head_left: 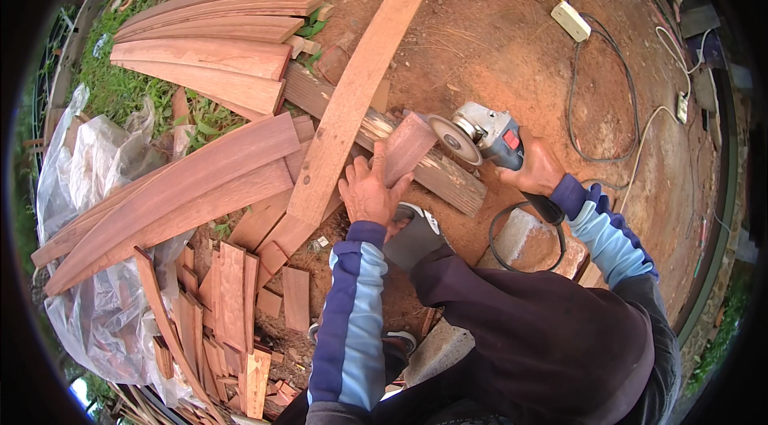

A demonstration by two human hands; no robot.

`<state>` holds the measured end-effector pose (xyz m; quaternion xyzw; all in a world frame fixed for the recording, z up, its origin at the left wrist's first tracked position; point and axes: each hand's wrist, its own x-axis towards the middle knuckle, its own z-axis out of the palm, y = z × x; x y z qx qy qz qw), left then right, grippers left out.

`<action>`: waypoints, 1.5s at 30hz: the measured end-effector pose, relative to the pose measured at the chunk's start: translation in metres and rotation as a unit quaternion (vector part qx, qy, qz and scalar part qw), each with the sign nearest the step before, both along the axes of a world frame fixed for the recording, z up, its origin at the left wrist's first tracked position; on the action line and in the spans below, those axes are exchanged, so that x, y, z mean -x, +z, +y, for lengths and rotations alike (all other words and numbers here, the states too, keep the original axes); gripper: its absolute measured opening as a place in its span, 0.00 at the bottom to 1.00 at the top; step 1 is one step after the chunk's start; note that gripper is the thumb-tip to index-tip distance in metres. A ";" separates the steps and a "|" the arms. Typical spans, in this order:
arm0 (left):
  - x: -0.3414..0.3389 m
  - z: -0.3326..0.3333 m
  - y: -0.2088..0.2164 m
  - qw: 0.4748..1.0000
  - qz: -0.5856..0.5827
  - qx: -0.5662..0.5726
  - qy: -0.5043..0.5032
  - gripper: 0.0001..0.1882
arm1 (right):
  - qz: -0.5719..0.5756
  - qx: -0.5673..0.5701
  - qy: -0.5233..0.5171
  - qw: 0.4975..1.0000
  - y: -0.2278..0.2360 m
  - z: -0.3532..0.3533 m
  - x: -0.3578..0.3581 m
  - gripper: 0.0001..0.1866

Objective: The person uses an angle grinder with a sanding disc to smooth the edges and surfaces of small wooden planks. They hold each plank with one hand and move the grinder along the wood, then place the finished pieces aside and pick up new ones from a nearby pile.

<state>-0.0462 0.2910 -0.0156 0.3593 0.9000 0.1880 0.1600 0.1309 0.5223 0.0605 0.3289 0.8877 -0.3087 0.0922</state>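
Note:
My left hand (366, 189) grips a small reddish wood piece (408, 145) and holds it on a weathered beam (432, 169) lying on the ground. My right hand (538, 171) holds a grey and blue angle grinder (488, 135). Its round disc (453, 139) sits right beside the edge of the small wood piece. A long curved plank (360, 81) leans across the beam just left of my left hand. My shoe (416, 229) rests below the beam.
Stacks of curved reddish boards (216, 33) lie at the upper left, more boards (168, 201) on clear plastic sheet (88, 161) at left. Short offcuts (232, 297) pile at the lower left. A black cable (608, 97) and white power strip (570, 20) lie on red soil. Concrete block (528, 237) under me.

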 end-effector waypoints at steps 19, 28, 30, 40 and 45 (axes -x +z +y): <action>0.001 0.000 -0.001 1.000 0.003 0.008 -0.008 0.42 | 0.009 0.003 -0.003 1.000 -0.005 0.000 0.001 0.34; 0.001 0.000 0.000 1.000 0.001 0.010 -0.005 0.42 | 0.021 -0.010 0.011 1.000 -0.004 -0.001 0.003 0.34; 0.001 -0.001 -0.002 1.000 0.005 0.006 -0.005 0.42 | 0.035 -0.010 0.017 0.999 -0.004 0.000 0.001 0.34; 0.001 0.000 -0.001 1.000 0.008 0.004 -0.009 0.42 | 0.014 -0.008 0.005 1.000 -0.002 -0.002 0.001 0.34; 0.001 0.001 -0.001 1.000 -0.010 0.008 0.002 0.42 | 0.003 -0.010 -0.003 1.000 -0.001 -0.003 0.004 0.34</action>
